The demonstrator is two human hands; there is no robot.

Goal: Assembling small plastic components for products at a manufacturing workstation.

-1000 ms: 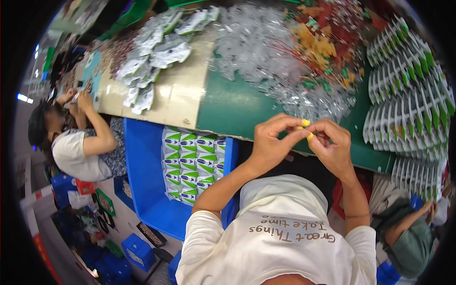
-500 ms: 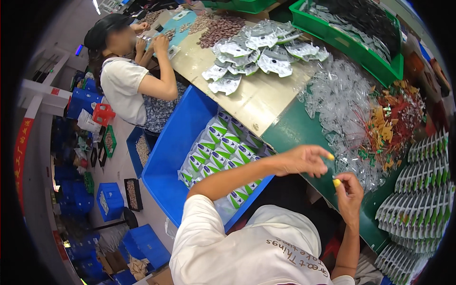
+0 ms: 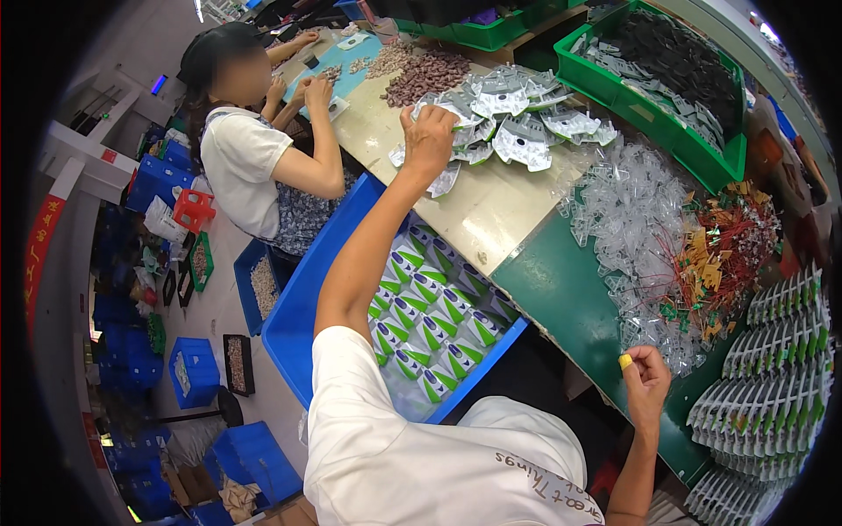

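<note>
At the heap of white plastic shells with green edges, my left hand reaches out along the table. Its fingers are curled over the near-left shell and grip its edge; the fingertips are partly hidden. My right hand hovers over the green table mat, near the lower end of the pile of clear plastic pieces. Thumb and fingers are pinched together there, with a yellow cover on the thumb tip. Whatever lies in that pinch is too small to make out.
Orange parts with red wires lie beyond the clear pieces. Stacked white-and-green shells stand at the right. A green crate is at the back, and a blue bin of packed shells at the table's edge. A co-worker sits at the left.
My left hand has moved from beside my right hand, away and to the left, onto the heap of shells. The right hand stays nearly in place, pinched. The view has shifted slightly.
</note>
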